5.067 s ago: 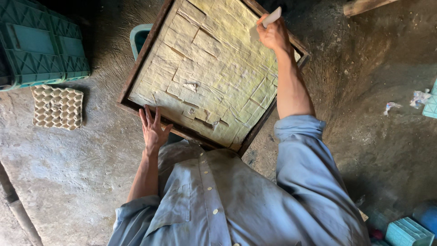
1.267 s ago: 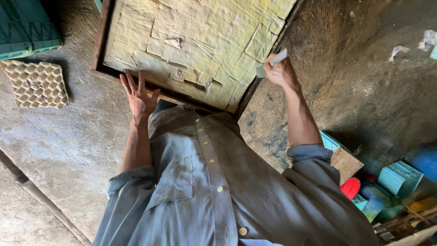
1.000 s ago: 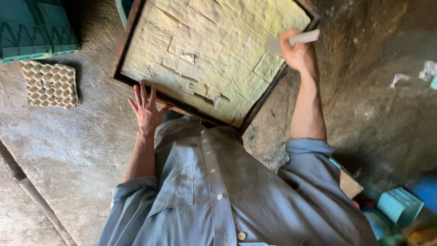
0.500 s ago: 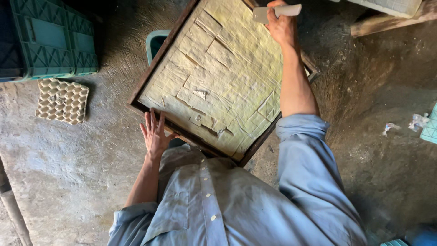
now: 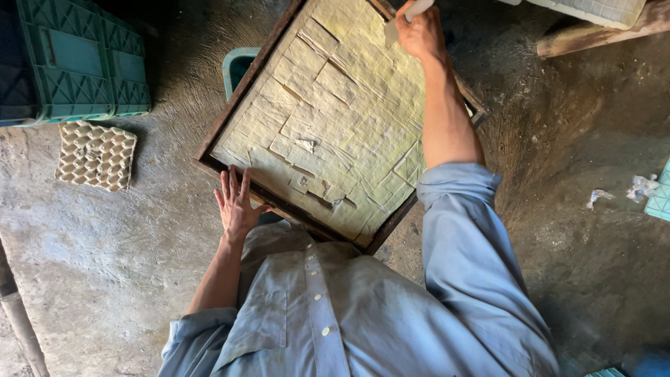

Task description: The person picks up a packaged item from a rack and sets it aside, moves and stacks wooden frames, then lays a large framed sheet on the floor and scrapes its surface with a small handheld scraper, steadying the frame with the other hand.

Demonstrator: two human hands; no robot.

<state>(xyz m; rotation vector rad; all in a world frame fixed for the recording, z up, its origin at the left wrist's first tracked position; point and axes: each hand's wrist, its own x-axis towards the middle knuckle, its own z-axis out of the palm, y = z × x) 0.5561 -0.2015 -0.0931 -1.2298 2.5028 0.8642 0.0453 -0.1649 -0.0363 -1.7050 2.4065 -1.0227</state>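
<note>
From the head camera, you are looking straight down over your own blue shirt (image 5: 363, 314) at a square wooden tray (image 5: 241, 91) turned cornerwise to you. It is filled with a pale yellow slab (image 5: 342, 119) scored into many small rectangular blocks; a few blocks near the tray's near edge sit loose and crooked, with dark gaps beside them.

Your right hand (image 5: 421, 33) reaches out to the far side of the tray, arm stretched over the slab's right part. Its grip is closed around a flat pale blade (image 5: 401, 19), which touches the slab close to the far corner.

Your left hand (image 5: 236, 202) lies on the tray's near-left edge, fingers (image 5: 225, 185) spread and flat, grip open, holding nothing. The thumb points right along the wooden rim.

Just beyond the tray's left edge, the rim of a teal tub (image 5: 236, 66) shows, mostly hidden under the tray. Farther left on the floor (image 5: 105, 258), which is rough grey concrete, lies a cardboard egg carton (image 5: 95, 155), and behind it at the far left stand green plastic crates (image 5: 84, 63). At the far right a wooden plank (image 5: 593, 38) carries a white gridded piece (image 5: 593, 8). Scraps of white paper (image 5: 638, 187) lie on the dark ground well right of the tray.
</note>
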